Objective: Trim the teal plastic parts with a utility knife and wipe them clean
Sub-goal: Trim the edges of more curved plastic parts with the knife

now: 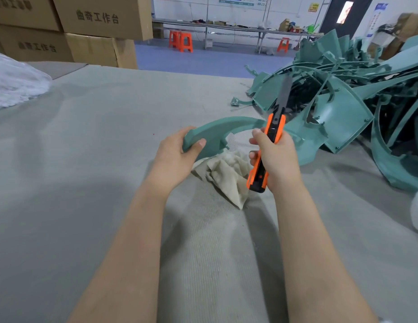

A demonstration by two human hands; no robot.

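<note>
The grey, fabric-covered surface (75,148) carried everything. Left of centre, the left hand (177,155) gripped the near end of a curved teal part (217,131), thumb laid across its top face and fingers curled under the edge. The piece arched away to the right and appeared raised above a crumpled beige cloth (224,171). The part looked like thin moulded plastic: light and stiff enough to keep its arc when held from one end, but probably springy under blade pressure. It also looked smooth enough to slip, so a hold closer to the edge being cut would likely steady it better. Just right of it, the right hand (279,159) was wrapped round the orange-and-black utility knife (274,131), whose long blade was run well out and pointed up and away. That much bare blade would likely flex and could snap under side load. Further right lay a tangled pile of teal parts (343,101), thin ribs and tabs interlocked, so pulling one free would probably drag others along.
</note>
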